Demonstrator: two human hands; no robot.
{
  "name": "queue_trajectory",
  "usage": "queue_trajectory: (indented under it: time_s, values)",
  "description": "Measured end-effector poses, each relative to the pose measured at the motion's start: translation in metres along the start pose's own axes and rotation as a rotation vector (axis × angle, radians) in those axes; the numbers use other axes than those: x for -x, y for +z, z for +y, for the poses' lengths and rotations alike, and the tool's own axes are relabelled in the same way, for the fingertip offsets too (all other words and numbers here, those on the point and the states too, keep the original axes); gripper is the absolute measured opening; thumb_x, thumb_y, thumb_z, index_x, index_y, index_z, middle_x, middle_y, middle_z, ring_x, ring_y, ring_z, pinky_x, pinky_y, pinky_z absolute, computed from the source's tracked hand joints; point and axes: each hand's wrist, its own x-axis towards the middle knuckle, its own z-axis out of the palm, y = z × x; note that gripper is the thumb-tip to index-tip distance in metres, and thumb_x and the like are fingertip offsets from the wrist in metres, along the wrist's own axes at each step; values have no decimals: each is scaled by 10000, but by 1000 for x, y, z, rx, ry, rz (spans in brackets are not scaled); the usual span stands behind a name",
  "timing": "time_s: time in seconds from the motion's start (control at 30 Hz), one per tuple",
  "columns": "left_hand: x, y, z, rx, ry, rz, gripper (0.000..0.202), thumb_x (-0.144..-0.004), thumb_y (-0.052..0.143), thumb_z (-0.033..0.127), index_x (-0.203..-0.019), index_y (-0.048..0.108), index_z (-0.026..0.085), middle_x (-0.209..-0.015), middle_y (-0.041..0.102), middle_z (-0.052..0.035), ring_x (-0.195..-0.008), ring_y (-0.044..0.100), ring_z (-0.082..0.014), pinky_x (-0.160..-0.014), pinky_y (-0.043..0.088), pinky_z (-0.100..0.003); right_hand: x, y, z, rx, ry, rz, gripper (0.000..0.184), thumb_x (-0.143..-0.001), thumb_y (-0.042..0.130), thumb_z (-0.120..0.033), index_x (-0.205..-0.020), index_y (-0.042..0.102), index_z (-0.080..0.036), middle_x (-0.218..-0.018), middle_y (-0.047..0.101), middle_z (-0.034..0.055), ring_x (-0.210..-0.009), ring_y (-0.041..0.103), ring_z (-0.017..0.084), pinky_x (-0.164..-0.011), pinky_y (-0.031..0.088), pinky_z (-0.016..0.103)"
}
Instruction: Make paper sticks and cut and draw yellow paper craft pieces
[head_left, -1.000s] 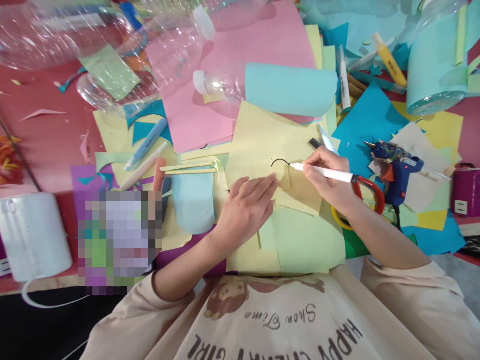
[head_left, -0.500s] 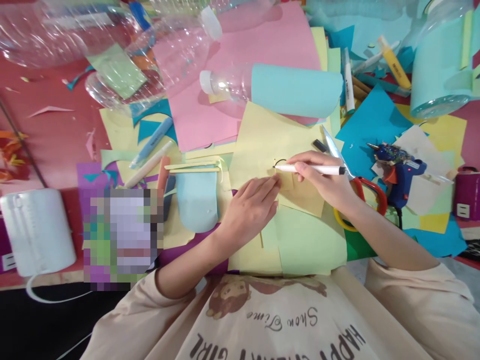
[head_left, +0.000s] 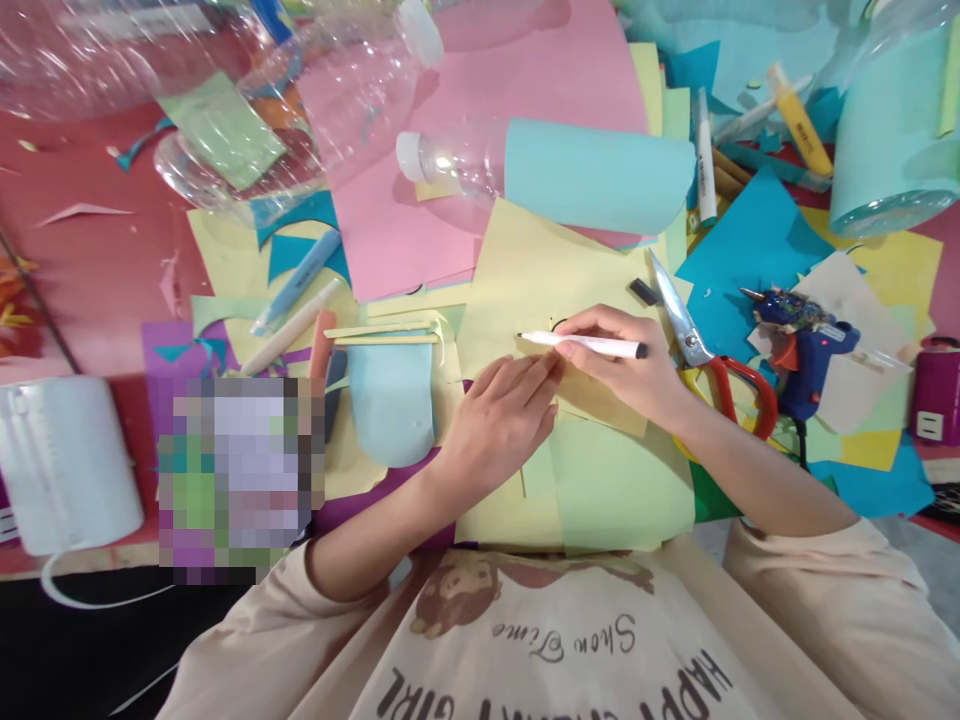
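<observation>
My right hand (head_left: 619,362) pinches a white marker (head_left: 592,344) with a black end, its dark tip pointing left over a pale yellow sheet (head_left: 517,270). A short black curved line shows on that sheet, partly behind my fingers. Flat on the sheet's lower left lies my left hand (head_left: 506,415), fingers stretched out and pressing the paper. A black pen cap (head_left: 643,291) rests right of the sheet's middle. Beside my right wrist lie scissors (head_left: 694,345) with red and yellow handles. Whether the marker tip touches the paper I cannot tell.
Above the sheet lies a clear bottle wrapped in light blue paper (head_left: 600,175). A blue glue gun (head_left: 810,370) lies at right. Clear plastic bottles (head_left: 345,90) fill the upper left. A white box-shaped device (head_left: 67,470) stands left, and a light blue paper piece (head_left: 391,400) lies beside my left hand.
My right hand has shifted a little left with the marker, its tip moving left of the drawn curve. My left hand stays on the sheet. The view has shifted slightly.
</observation>
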Motion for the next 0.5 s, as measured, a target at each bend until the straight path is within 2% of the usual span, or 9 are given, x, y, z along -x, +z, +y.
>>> queue_trajectory:
  time_s: [0.5]
  values:
    - [0, 2, 1, -14, 8, 47, 273, -904, 512, 162, -1147, 614, 95, -1103, 717, -96, -992, 645, -223, -910, 530, -398, 2, 0, 1, 98, -63, -24, 141, -864, 640, -321, -894, 679, -188, -821, 701, 0, -701, 601, 104, -611, 450, 216]
